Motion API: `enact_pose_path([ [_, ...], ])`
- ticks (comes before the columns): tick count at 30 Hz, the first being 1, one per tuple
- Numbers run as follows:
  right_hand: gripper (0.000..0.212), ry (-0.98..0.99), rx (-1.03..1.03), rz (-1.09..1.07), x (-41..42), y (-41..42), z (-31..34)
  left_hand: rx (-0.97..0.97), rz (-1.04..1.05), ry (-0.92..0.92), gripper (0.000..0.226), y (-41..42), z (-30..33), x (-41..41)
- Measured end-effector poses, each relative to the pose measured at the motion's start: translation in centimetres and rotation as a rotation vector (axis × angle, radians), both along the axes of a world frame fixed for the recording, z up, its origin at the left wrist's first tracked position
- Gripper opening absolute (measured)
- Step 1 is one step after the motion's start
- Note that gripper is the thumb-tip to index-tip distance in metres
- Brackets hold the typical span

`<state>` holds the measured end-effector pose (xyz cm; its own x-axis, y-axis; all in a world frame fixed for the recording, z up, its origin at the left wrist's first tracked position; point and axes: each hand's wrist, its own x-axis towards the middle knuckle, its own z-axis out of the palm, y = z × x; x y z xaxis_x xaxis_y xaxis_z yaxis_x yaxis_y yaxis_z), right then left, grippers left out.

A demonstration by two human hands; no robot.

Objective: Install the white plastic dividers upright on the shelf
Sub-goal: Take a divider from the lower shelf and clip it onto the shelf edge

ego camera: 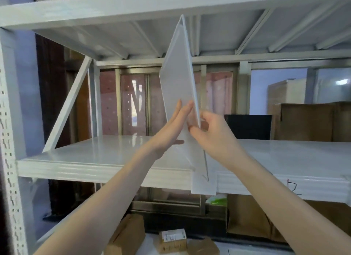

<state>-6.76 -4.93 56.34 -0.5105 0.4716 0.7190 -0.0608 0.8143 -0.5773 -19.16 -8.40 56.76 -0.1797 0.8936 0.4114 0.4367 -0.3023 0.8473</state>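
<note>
left hand [171,129]: flat, fingers extended | right hand [210,133]: fingers pinching

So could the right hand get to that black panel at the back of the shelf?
Probably yes, once it lets go: the right hand pinches the divider, and the shelf looks bare between it and the black panel.

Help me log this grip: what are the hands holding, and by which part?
The white plastic divider, near its lower front edge: left hand flat against its side, right hand pinching the edge.
</note>
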Motion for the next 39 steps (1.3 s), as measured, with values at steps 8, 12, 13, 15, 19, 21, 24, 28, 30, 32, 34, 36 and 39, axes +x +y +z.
enact_pose_path([
  [8, 0.028, -0.312, 0.104, -0.215, -0.8, 0.0, -0.3, 0.002, -0.031, 0.066, 0.077, -0.3, 0.5, -1.3],
  [12, 0.03, -0.441, 0.086, -0.259, -0.8, -0.2, -0.4, 0.015, 0.085, 0.244, 0.081, -2.0, 1.2, 0.1],
  [13, 0.032, -0.457, 0.096, -0.262, -0.9, -0.2, -0.3, 0.015, 0.142, 0.324, 0.085, -2.1, 1.2, 0.4],
  [15, 0.033, -0.506, 0.11, -0.248, -1.1, -0.3, -0.2, 0.015, 0.295, 0.522, 0.087, -1.6, 1.3, 0.7],
  [19, 0.009, -0.496, 0.104, -0.202, -1.6, -0.7, -0.7, 0.05, 0.487, 0.626, 0.069, -0.4, 1.1, 0.4],
  [21, 0.013, -0.467, 0.099, -0.179, -1.8, -0.6, -1.4, 0.07, 0.511, 0.656, 0.055, -0.4, 0.8, 0.4],
  [24, 0.018, -0.468, 0.05, -0.15, -2.5, -0.4, -2.1, 0.152, 0.527, 0.727, 0.03, -0.8, 0.2, 1.1],
  [28, 0.016, -0.488, 0.039, -0.151, -2.9, 0.3, -1.5, 0.222, 0.556, 0.663, 0.034, -0.4, 0.9, 1.2],
  [30, 0.017, -0.497, 0.073, -0.158, -2.8, 0.6, -0.7, 0.256, 0.581, 0.603, 0.039, 0.0, 1.6, 1.0],
  [32, 0.02, -0.507, 0.085, -0.149, -2.8, 1.0, 0.0, 0.283, 0.593, 0.586, 0.04, 0.5, 2.2, 0.9],
  [34, 0.021, -0.504, 0.084, -0.15, -2.8, 1.5, 0.5, 0.29, 0.591, 0.589, 0.041, 1.2, 2.6, 1.0],
  [36, 0.019, -0.501, 0.086, -0.161, -2.6, 2.2, 0.6, 0.282, 0.588, 0.587, 0.04, 2.0, 2.8, 1.2],
  [39, 0.017, -0.5, 0.087, -0.186, -2.3, 3.2, 0.5, 0.261, 0.575, 0.584, 0.038, 3.4, 2.8, 1.4],
])
